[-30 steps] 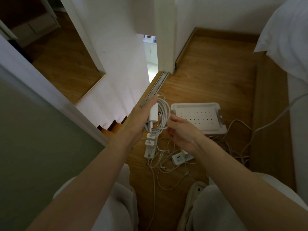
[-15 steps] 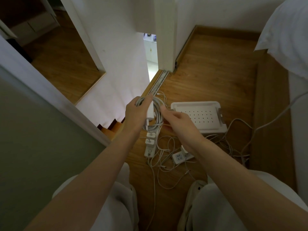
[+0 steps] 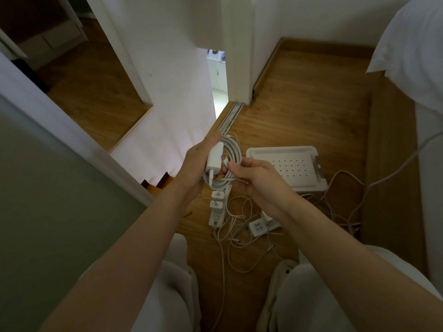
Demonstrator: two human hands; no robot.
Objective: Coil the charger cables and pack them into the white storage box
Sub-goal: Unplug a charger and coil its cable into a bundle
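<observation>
Wooden floor (image 3: 299, 111) of a dim room, with white walls ahead, a door track (image 3: 230, 118) beyond the hands and white bedding (image 3: 412, 44) far off to the right. Person was seated or crouched, with knees in pale trousers below the forearms. Left hand (image 3: 196, 168) gripped a white charger adapter (image 3: 214, 158) together with a coiled cable (image 3: 233, 149). Its thumb lay along the top of the adapter and its fingers were curled round behind the loops. Plug prongs pointed down toward the person. Right hand (image 3: 259, 178) met the coil from the right, with thumb and fingertips pinching the cable at the coil's inner edge. Could not tell whether it held a loose end or a loop. Both hands were raised above the floor, touching through the coil. The white storage box (image 3: 287, 152) sat on the floor just right of the right hand, perforated face up, and nothing lay on it. A power strip (image 3: 217, 212) carrying two plugged adapters lay directly beneath the hands. A second socket block (image 3: 257, 227) lay under the right wrist. Loose white cables (image 3: 239, 236) were tangled on the floor between the two and trailed back toward the knees. One thicker lead (image 3: 383, 178) ran off rightward past the box.
</observation>
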